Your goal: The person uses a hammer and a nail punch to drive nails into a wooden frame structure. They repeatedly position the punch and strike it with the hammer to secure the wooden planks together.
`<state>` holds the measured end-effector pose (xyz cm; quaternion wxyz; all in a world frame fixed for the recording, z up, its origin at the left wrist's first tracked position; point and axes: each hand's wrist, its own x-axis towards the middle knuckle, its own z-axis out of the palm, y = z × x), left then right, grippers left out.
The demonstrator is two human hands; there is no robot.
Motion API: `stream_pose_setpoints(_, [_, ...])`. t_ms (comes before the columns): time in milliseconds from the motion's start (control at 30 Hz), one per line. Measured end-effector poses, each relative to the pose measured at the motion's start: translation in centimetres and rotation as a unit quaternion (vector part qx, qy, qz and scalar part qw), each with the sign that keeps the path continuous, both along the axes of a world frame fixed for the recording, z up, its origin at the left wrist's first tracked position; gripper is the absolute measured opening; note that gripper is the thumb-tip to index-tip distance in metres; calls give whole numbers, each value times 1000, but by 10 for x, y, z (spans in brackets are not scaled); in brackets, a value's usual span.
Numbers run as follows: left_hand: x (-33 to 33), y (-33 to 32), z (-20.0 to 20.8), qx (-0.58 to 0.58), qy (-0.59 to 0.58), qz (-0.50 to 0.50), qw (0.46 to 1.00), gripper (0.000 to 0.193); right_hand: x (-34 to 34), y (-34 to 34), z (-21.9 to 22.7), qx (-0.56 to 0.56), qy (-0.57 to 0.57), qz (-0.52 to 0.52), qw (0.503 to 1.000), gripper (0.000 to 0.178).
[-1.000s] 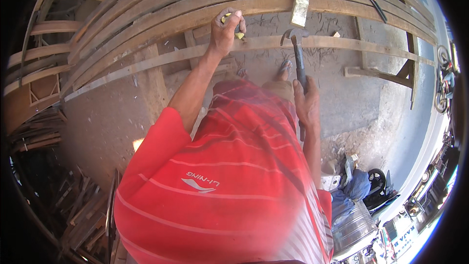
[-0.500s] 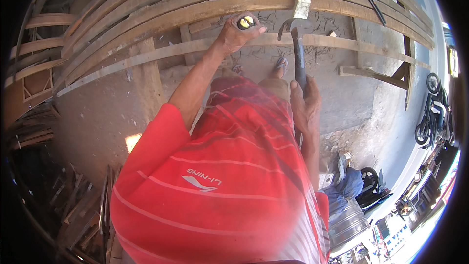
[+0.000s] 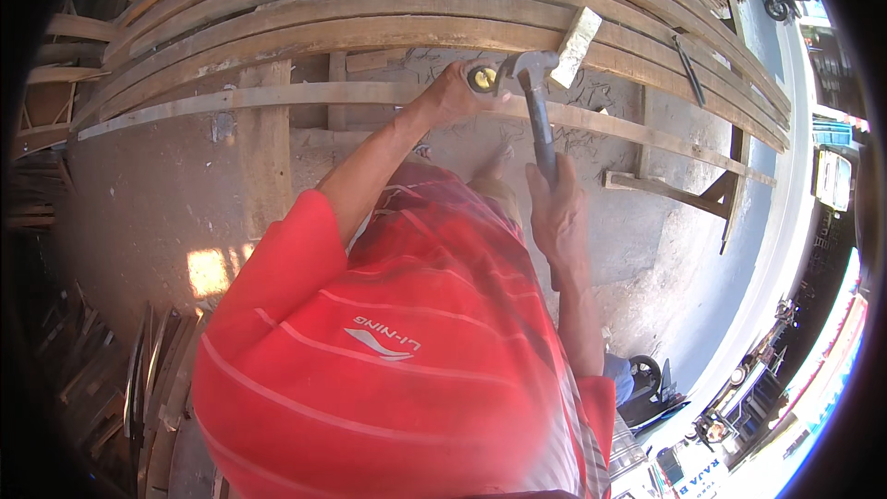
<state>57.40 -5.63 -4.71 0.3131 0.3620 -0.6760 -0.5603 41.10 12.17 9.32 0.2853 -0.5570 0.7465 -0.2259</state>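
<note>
Above the near wooden beams, my left hand (image 3: 448,98) is closed round an upright tool with a round yellow end (image 3: 482,79) in a dark ring. Its lower part is hidden by the hand and the angle, so I cannot tell its exact kind. My right hand (image 3: 557,212) grips the dark handle of a claw hammer (image 3: 539,115). The hammer head is just right of the yellow end; whether they touch I cannot tell. A pale rectangular block (image 3: 578,44) lies across the beams beyond the hammer.
Long wooden beams (image 3: 351,36) run across in front of me, with a dark bar-shaped tool (image 3: 689,71) lying on them at right. A narrower plank (image 3: 333,93) runs nearer my feet. Stacked timber (image 3: 152,388) stands at lower left, and a motorcycle wheel (image 3: 647,377) shows at lower right.
The hammer has swung left, bringing its head close to the yellow end in my left hand. The whole view has shifted a little. Both hands keep their holds.
</note>
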Motion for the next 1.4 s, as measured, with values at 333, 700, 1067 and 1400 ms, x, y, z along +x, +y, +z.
stream_pose_setpoints(333, [-1,0,-9,29,13,0,999,21,10,-14,28,-265,-5,0,964,22])
stream_pose_setpoints(700, [7,4,-8,0,30,9,1000,22,26,-29,125,-482,-147,-107,857,36])
stream_pose_setpoints(1067, [-9,14,-55,-197,22,27,980,31,25,24,-21,-3,-9,1,1000,26])
stream_pose_setpoints(1400, [1,-18,9,56,123,-87,987,33,-55,21,-58,45,-35,-195,979,35])
